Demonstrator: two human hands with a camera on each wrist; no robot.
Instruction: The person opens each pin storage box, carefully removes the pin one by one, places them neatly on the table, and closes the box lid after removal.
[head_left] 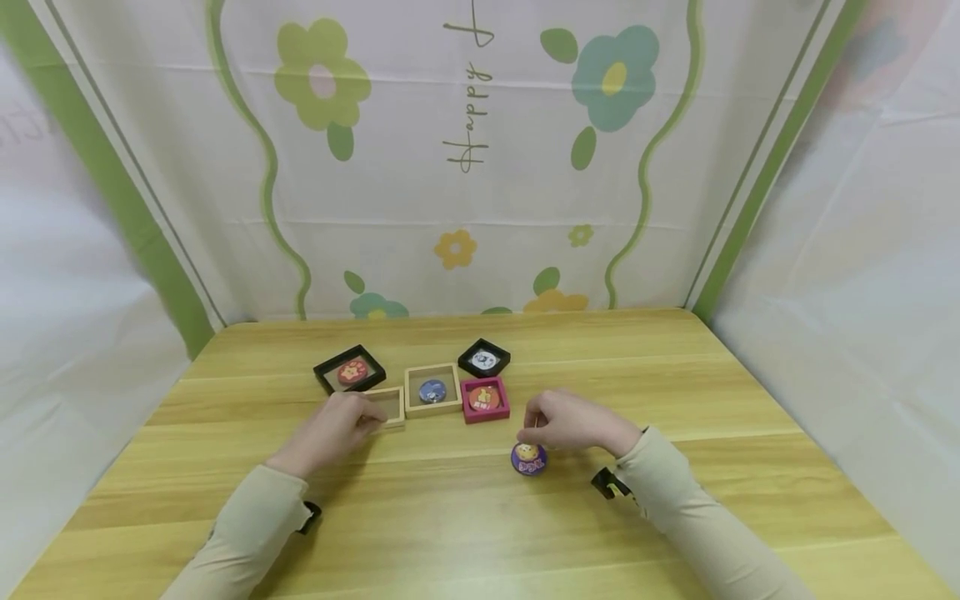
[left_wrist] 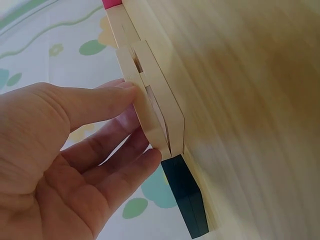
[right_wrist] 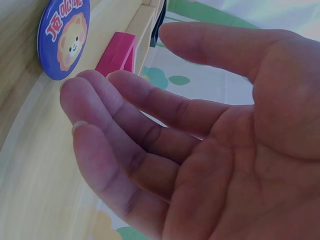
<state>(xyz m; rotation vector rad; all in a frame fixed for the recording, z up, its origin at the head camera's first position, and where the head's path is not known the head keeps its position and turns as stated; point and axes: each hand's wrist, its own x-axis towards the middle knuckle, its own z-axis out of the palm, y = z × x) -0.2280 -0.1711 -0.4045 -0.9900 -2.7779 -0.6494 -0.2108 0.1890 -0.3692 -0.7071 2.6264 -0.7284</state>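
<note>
My left hand (head_left: 337, 429) grips the near left part of a light wooden frame (head_left: 402, 408). In the left wrist view, thumb and fingers (left_wrist: 120, 97) hold the frame's upper half, and a narrow gap shows between it and the lower half. My right hand (head_left: 570, 423) hovers beside a purple round badge (head_left: 529, 459) with a lion's face, which lies on the table. In the right wrist view its fingers (right_wrist: 95, 155) are loosely bent, the thumb stands apart, and nothing is held; the badge (right_wrist: 64, 40) sits just beyond the fingertips.
On the wooden table (head_left: 465, 517), a larger light wooden frame (head_left: 410, 392) holds a blue badge, and a magenta frame (head_left: 486, 417) holds an orange one. Behind stand two black frames, one (head_left: 330, 364) with a red badge, the other (head_left: 465, 360) with a white one.
</note>
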